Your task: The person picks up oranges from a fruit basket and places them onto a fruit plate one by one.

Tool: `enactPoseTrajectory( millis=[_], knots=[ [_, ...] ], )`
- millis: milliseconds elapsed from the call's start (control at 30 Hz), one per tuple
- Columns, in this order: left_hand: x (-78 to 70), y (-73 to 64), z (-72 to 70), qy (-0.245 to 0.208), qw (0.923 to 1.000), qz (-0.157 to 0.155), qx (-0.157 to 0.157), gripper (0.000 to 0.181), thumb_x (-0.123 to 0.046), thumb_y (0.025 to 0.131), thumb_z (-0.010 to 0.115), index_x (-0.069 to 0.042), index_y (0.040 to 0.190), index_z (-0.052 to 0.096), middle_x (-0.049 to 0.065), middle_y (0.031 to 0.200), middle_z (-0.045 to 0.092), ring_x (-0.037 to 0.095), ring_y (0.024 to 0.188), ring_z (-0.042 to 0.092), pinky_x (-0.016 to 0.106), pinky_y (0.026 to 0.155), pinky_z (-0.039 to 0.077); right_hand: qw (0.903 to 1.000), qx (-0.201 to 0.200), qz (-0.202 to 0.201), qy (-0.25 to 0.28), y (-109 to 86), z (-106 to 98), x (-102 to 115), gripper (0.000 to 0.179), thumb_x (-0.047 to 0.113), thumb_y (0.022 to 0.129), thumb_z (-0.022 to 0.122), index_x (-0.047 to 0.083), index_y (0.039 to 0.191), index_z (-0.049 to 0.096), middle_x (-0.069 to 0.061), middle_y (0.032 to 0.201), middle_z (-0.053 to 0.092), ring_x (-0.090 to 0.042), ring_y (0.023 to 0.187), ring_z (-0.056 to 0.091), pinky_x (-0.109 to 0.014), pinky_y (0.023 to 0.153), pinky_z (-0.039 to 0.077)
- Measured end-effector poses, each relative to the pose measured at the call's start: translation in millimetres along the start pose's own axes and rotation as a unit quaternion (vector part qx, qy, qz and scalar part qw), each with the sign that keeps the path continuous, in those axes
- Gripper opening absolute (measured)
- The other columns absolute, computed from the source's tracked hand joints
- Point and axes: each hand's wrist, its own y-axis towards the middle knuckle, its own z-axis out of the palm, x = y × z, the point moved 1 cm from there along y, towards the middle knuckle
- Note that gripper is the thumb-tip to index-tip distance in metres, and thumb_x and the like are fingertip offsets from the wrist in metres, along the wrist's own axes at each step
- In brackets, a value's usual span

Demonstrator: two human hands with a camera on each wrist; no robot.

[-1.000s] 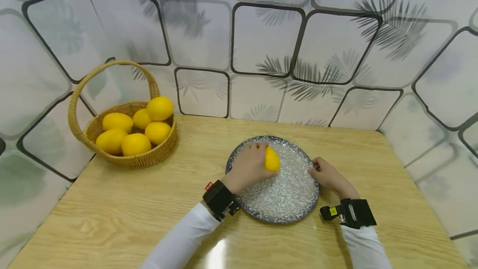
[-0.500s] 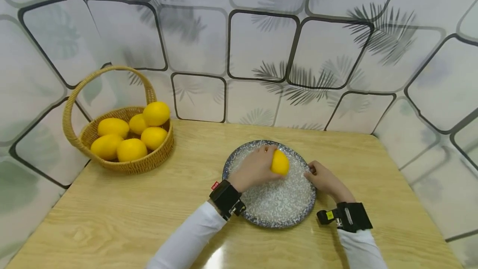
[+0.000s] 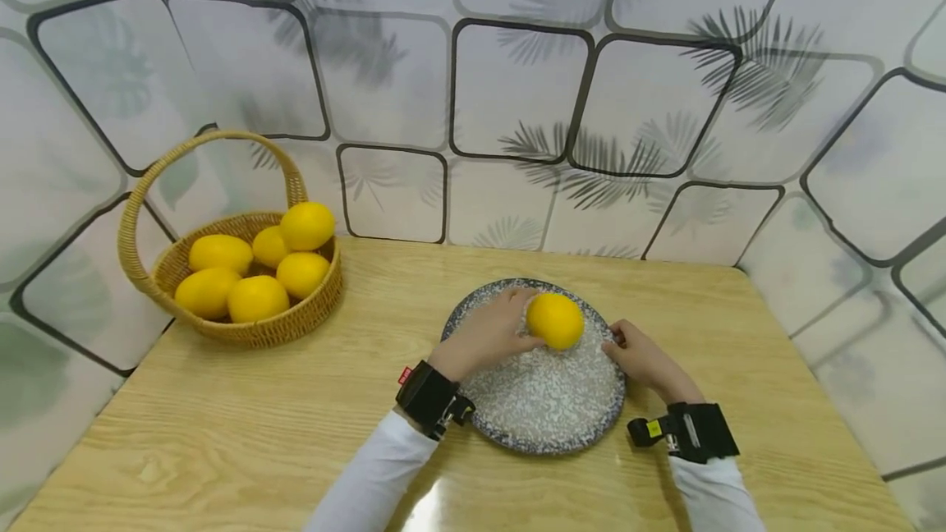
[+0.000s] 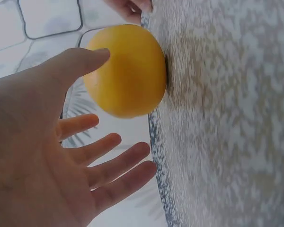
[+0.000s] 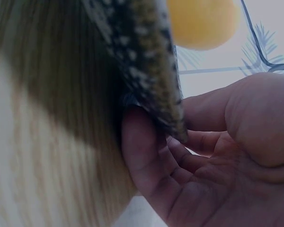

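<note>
Just to the right of the left hand [image 3: 484, 335], a yellow fruit [image 3: 554, 321] rests on the speckled plate [image 3: 547, 405], toward the plate's far side. That hand reaches over the plate with its palm turned to the fruit. Its four fingers [image 4: 123, 187] are spread and stretched out, with gaps between them, and pinch nothing. The thumb [image 4: 87, 61] overlaps the edge of the fruit in the left wrist view; whether it touches cannot be told. The fingers lie apart from the fruit in that view.

Right of both the left hand and the fruit, the right hand [image 3: 646, 358] pinches the plate's dark rim [image 5: 146, 71], thumb above and index finger tucked beneath, between the rim and the wooden surface [image 3: 244, 425]. The fruit stands to the left of this hand, near it but not in its grasp.

Well to the left of the left hand, and a little farther from the person, stands a wicker basket [image 3: 284, 331] with a tall arched handle [image 3: 133, 220]. Six other fruit [image 3: 257, 300] show in it, all yellow. Behind each hand, a black band [image 3: 427, 396] circles the wrist, followed by a white sleeve [image 3: 380, 462]. Beyond both hands, a patterned wall [image 3: 392, 89] rises at the surface's far edge.
</note>
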Motion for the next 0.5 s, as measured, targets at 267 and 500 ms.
enactPoseTrajectory(
  millis=[267,500],
  knots=[
    [1.7,-7.4,-9.0,0.006,0.9997,-0.004,0.023,0.076,-0.044,0.089,0.064,-0.009,0.150,0.034,0.017,0.150,0.046,0.027,0.124,0.056,0.042,0.097,0.056,1.0000,0.004,-0.003,0.000,0.3,-0.2,1.7,0.042,0.018,0.101,0.045,-0.010,0.132,0.039,-0.034,0.127,0.050,-0.039,0.108,0.048,-0.054,0.090,0.046],
    [-9.0,-11.3,-12.9,0.008,0.9988,-0.001,0.049,0.074,-0.045,0.090,0.062,-0.015,0.151,0.034,0.016,0.148,0.048,0.026,0.116,0.060,0.044,0.091,0.058,0.9999,0.001,-0.008,-0.014,0.5,0.7,0.7,0.043,0.016,0.102,0.044,-0.012,0.133,0.037,-0.036,0.126,0.049,-0.042,0.109,0.049,-0.057,0.090,0.046]
  ],
)
